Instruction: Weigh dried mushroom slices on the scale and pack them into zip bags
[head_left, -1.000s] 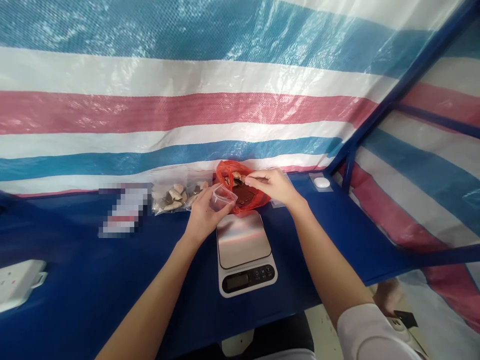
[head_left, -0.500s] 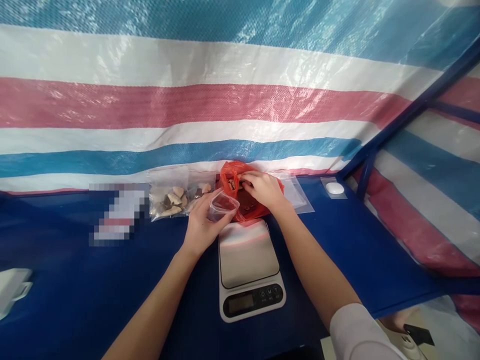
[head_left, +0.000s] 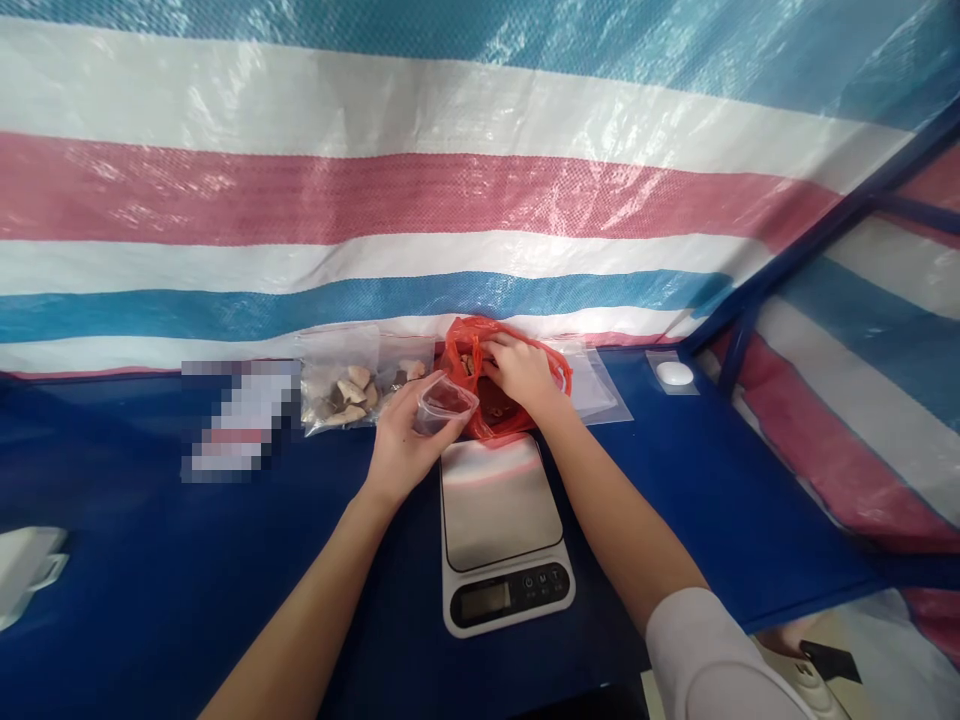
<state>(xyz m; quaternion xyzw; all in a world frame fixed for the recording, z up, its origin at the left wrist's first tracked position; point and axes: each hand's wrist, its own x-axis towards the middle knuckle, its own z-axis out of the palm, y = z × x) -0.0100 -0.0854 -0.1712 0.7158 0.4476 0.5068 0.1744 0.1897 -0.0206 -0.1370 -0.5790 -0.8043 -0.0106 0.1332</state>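
On the blue table (head_left: pixel 135 590), my left hand (head_left: pixel 401 450) closes around a small clear plastic tub (head_left: pixel 448 405), just beside a clear bag of pale chunks (head_left: pixel 341 385) — my right hand (head_left: pixel 521 372) has now dropped into the red plastic bag (head_left: pixel 461 345), fingertips buried, any hold unseen — with the digital kitchen scale (head_left: pixel 499 505) bare in front and a flat clear sleeve (head_left: pixel 600 390) to the right.
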